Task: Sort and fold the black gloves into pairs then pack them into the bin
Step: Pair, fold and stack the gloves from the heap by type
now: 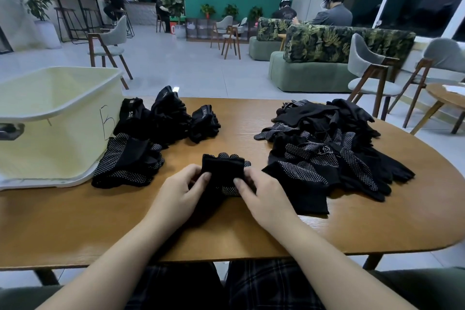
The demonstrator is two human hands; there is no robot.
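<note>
- Right now the left hand (182, 187) and right hand (261, 192) both pinch a folded pair of black gloves (222, 170) at the middle of the wooden counter (251, 231), thumbs on top and fingers curled at its sides.
- Each grip is closed on the fabric: the cuff end is turned over toward the fingertips, which peek out at the far edge, and a strip of white-dotted palm shows at the near edge between the thumbs.
- Judging from this, the step in hand is finishing the fold. To do it well, keep both thumbs pressing the flap flat, square the cuff edges so the two gloves stay matched, and tuck firmly so the bundle does not spring open when lifted.
- Sorted bundles lie to the left: a dotted folded stack (128, 165) just beside the pale yellow bin (57, 98), and labelled black bundles (166, 118) behind it.
- Unsorted gloves sit in a loose heap (327, 148) to the right, well apart from the finished ones.
- Once tight, the bundle likely belongs with the dotted stack, since it shows the same dotted palm; the bin interior seen from here looks bare, so packing is still ahead.
</note>
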